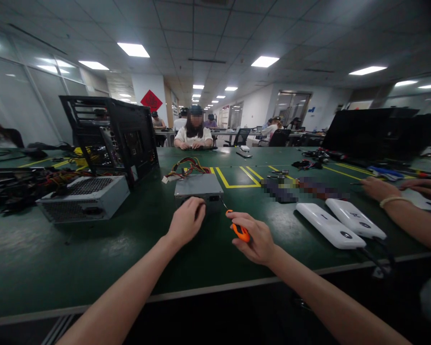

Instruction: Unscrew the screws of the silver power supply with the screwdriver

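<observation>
A grey metal power supply [199,183] with a bundle of coloured cables [190,165] behind it sits on the green table in front of me. Curled against its front face is my left hand [187,218], closed; its fingertips are partly hidden. To the right, my right hand [253,237] is closed around the orange handle of a screwdriver [241,233]. The screwdriver's thin shaft points up and left, its tip near the lower right corner of the power supply. Whether the tip touches the casing, I cannot tell.
Left stand a second power supply [84,199] and an open black computer case [140,139]. Two white power banks [326,225] with cables lie right. A co-worker's hands [380,189] work at the far right; another person [194,136] sits opposite.
</observation>
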`<state>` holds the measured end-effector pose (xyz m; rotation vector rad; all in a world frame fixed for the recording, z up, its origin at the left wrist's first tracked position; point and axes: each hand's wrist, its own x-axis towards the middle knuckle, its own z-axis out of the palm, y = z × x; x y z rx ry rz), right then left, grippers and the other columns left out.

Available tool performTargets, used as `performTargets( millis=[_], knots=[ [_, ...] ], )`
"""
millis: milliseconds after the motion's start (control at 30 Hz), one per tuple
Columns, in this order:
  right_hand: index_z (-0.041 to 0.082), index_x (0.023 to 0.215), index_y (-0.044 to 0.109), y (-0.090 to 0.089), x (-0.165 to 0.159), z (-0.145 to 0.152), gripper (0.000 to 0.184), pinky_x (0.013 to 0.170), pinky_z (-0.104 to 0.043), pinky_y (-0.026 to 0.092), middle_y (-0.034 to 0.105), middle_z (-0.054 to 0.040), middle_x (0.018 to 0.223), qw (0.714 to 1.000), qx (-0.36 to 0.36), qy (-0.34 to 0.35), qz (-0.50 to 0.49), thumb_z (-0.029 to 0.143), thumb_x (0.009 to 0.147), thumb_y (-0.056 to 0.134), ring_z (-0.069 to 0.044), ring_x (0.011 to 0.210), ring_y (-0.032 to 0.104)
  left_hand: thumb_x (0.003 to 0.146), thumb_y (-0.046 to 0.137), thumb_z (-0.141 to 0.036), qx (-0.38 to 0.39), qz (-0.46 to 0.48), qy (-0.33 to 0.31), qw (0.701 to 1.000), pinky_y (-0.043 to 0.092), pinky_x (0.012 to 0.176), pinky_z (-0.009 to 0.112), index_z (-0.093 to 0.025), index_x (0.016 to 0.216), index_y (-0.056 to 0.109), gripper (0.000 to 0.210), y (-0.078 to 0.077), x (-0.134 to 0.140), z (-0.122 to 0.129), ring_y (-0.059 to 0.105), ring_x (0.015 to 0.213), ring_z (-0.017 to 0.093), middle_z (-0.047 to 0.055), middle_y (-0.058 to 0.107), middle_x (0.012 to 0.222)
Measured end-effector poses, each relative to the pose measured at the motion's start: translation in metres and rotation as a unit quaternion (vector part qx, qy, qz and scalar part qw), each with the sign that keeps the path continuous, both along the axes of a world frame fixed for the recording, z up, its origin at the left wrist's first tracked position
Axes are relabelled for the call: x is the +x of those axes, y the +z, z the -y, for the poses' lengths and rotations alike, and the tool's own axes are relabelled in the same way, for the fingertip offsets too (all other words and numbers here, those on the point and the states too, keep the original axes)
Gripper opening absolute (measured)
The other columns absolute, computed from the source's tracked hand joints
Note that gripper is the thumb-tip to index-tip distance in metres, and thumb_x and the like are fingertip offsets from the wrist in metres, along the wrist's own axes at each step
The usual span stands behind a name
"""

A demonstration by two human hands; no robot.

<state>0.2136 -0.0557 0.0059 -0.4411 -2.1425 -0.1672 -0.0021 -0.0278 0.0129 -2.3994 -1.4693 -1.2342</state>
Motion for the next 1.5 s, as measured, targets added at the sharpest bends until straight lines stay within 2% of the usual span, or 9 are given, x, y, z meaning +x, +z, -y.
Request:
performTargets(
  millis=[133,333,500,733,1000,1167,1267,1400,1500],
  knots=[
    [0.018,0.1,0.047,0.001,-0.002,0.002,0.024,0.073,-0.031,0.049,0.057,-0.0122,0.107,0.999,0.029,-0.04,0.015,0.021,0.078,0.055,-0.019,0.094,0.057,0.086,0.033,-0.031,-0.081,-0.073,-0.01,0.994,0.044,0.066,0.028,-0.022,0.114,0.045,0.032,-0.014,0.015,-0.005,0.06,0.077,0.018,0.005,0.063,0.088],
    [0.019,0.096,0.049,-0.001,-0.006,0.001,0.021,0.066,-0.027,0.048,0.059,-0.0078,0.097,0.997,0.06,-0.045,0.027,0.013,0.077,0.054,-0.015,0.082,0.059,0.086,0.032,-0.03,-0.131,-0.05,-0.028,0.99,0.043,0.066,0.026,-0.022,0.125,0.038,0.04,-0.02,0.01,-0.011,0.06,0.071,0.016,0.003,0.064,0.079],
    [0.019,0.087,0.049,-0.002,-0.007,0.003,0.014,0.06,-0.027,0.046,0.053,-0.0092,0.095,0.994,0.063,-0.084,0.035,0.02,0.075,0.055,-0.014,0.071,0.055,0.086,0.032,-0.028,-0.139,-0.06,-0.065,0.986,0.042,0.067,0.024,-0.024,0.13,0.032,0.044,-0.018,0.013,-0.009,0.059,0.071,0.014,0.002,0.063,0.082],
    [0.019,0.084,0.042,-0.004,-0.009,0.001,0.018,0.063,-0.033,0.046,0.056,-0.0086,0.086,0.993,0.072,-0.088,0.018,0.015,0.069,0.052,-0.019,0.076,0.055,0.085,0.034,-0.029,-0.139,-0.071,-0.05,0.986,0.041,0.065,0.024,-0.023,0.133,0.027,0.049,-0.022,0.013,-0.013,0.057,0.069,0.014,0.002,0.062,0.08],
    [0.02,0.088,0.045,-0.003,-0.01,0.0,0.013,0.059,-0.023,0.047,0.06,-0.006,0.09,0.993,0.069,-0.066,0.065,0.019,0.078,0.053,-0.014,0.074,0.059,0.084,0.036,-0.026,-0.157,-0.048,-0.07,0.984,0.038,0.062,0.023,-0.024,0.132,0.028,0.049,-0.024,0.012,-0.015,0.055,0.064,0.013,-0.002,0.057,0.069],
    [0.014,0.107,0.044,0.0,-0.006,0.004,0.03,0.069,-0.028,0.05,0.054,-0.0152,0.108,0.997,0.019,-0.014,0.069,0.021,0.078,0.048,-0.019,0.091,0.058,0.082,0.038,-0.024,-0.16,-0.036,-0.074,0.984,0.037,0.06,0.022,-0.026,0.131,0.028,0.05,-0.026,0.011,-0.017,0.053,0.062,0.012,-0.003,0.055,0.068],
    [0.014,0.115,0.039,0.0,-0.005,0.003,0.036,0.07,-0.03,0.049,0.052,-0.0165,0.114,0.997,0.036,-0.023,0.062,0.016,0.08,0.046,-0.019,0.094,0.057,0.082,0.039,-0.024,-0.163,-0.034,-0.075,0.983,0.037,0.06,0.022,-0.024,0.131,0.027,0.051,-0.027,0.011,-0.017,0.053,0.063,0.012,-0.003,0.055,0.068],
    [0.018,0.106,0.043,-0.002,-0.005,0.0,0.03,0.064,-0.031,0.049,0.058,-0.0129,0.107,0.992,0.091,-0.059,0.058,0.024,0.079,0.056,-0.018,0.081,0.06,0.083,0.037,-0.025,-0.156,-0.037,-0.079,0.984,0.038,0.061,0.023,-0.024,0.129,0.03,0.047,-0.025,0.012,-0.015,0.054,0.063,0.013,-0.002,0.055,0.069],
    [0.018,0.101,0.042,-0.004,-0.006,-0.002,0.031,0.066,-0.032,0.05,0.059,-0.0127,0.102,0.995,0.074,-0.051,0.031,0.03,0.077,0.059,-0.019,0.084,0.06,0.084,0.036,-0.026,-0.153,-0.041,-0.077,0.984,0.037,0.061,0.023,-0.025,0.129,0.029,0.046,-0.024,0.012,-0.013,0.054,0.064,0.013,-0.002,0.057,0.071]
  ],
)
